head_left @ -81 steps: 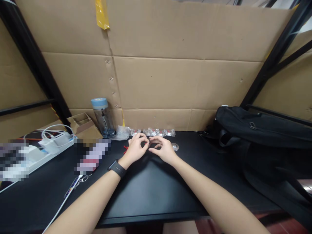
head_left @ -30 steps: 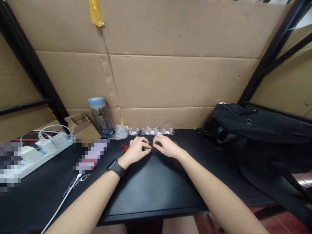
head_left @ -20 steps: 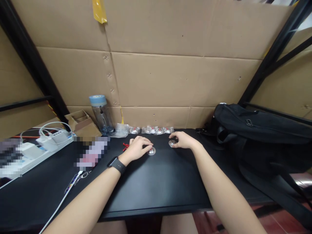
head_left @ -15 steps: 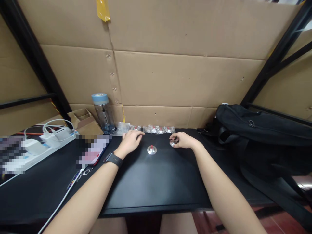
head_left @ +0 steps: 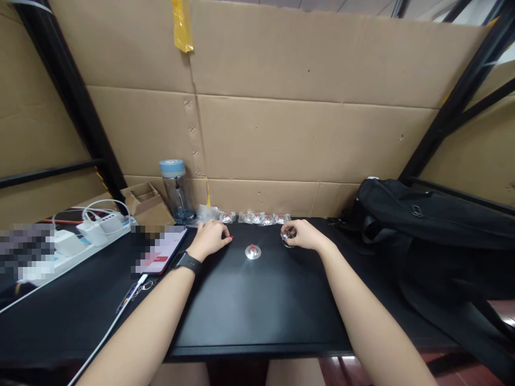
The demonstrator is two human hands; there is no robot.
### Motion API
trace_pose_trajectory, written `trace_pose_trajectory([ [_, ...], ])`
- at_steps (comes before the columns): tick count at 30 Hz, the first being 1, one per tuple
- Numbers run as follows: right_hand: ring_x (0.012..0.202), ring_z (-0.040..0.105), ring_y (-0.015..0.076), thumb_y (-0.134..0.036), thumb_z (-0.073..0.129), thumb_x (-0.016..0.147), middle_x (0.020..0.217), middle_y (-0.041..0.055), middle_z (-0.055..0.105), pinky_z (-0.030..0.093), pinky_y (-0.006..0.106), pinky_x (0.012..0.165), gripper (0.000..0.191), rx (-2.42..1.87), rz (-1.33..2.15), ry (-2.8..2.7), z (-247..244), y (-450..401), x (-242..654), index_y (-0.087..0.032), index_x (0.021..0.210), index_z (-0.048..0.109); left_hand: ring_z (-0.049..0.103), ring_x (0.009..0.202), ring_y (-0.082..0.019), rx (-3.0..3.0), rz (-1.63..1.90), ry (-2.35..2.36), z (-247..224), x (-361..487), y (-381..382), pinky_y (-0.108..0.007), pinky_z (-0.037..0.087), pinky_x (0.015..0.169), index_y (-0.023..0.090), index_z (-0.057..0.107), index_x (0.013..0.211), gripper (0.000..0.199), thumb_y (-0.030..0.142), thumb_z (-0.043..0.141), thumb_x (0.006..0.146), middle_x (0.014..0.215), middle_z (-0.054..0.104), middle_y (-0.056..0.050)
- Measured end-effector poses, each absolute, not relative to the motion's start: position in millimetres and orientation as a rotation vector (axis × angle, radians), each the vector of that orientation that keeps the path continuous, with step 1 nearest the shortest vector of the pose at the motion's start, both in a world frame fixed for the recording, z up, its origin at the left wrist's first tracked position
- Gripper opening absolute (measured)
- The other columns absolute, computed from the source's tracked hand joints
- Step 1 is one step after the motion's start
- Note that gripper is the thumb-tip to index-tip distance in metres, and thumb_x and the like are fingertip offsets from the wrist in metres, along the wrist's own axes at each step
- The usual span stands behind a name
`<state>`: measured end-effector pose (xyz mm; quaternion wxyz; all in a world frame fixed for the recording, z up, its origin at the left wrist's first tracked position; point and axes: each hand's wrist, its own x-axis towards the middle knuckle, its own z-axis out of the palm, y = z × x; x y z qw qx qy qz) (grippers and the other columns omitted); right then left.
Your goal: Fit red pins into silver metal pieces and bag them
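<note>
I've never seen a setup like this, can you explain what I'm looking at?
No machine here: a person works barehanded. Every picture comes from one camera worn on that person's head, looking forward and down. The left hand seems to pinch a small red piece; the right hand holds a shiny disc. Between them, a round disc with a red middle lies on the black tabletop. Wrapped packets line the back, near a blue-capped bottle and an open carton. A phone and a power strip lie to the left, a black bag to the right.
</note>
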<state>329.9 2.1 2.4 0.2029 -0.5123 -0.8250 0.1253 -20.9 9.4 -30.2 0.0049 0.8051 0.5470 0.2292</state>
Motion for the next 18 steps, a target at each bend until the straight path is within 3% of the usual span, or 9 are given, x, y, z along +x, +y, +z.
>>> trace_pose_trajectory([
  [4, 0.080, 0.069, 0.0176, -0.019, 0.072, 0.069, 0.088, 0.0012, 0.075, 0.052, 0.026, 0.075, 0.031, -1.309, 0.364, -2.212, 6, -4, 315, -0.024, 0.100, 0.075, 0.060, 0.101, -0.030, 2.538, 0.695, 1.656, -34, -8, 8, -0.045, 0.036, 0.096, 0.023, 0.069, 0.076, 0.014, 0.029, 0.063, 0.087, 0.092, 0.073, -0.007],
  [9, 0.083, 0.071, 0.0173, -0.023, 0.074, 0.071, 0.116, 0.0035, 0.073, 0.054, 0.028, 0.073, 0.047, -1.081, 0.486, -2.067, -2, -9, 288, -0.026, 0.117, 0.069, 0.064, 0.097, -0.024, 2.429, 0.966, 1.497, -20, 10, -7, -0.042, 0.038, 0.095, 0.024, 0.064, 0.090, 0.018, 0.032, 0.050, 0.097, 0.093, 0.073, -0.003],
  [12, 0.088, 0.073, 0.0191, -0.023, 0.074, 0.072, 0.119, 0.0058, 0.071, 0.054, 0.026, 0.067, 0.048, -0.971, 0.601, -1.977, -6, -15, 270, -0.025, 0.119, 0.066, 0.067, 0.091, -0.021, 2.303, 1.108, 1.355, -12, 23, -19, -0.037, 0.043, 0.090, 0.024, 0.067, 0.094, 0.015, 0.037, 0.059, 0.093, 0.096, 0.074, -0.002],
  [18, 0.097, 0.073, 0.0213, -0.021, 0.073, 0.074, 0.118, 0.0067, 0.071, 0.056, 0.027, 0.072, 0.044, -0.825, 0.681, -1.864, -4, -29, 246, -0.024, 0.117, 0.064, 0.069, 0.095, -0.023, 2.162, 1.223, 1.221, -12, 39, -27, -0.037, 0.050, 0.092, 0.024, 0.074, 0.099, 0.019, 0.037, 0.066, 0.088, 0.102, 0.076, -0.004],
])
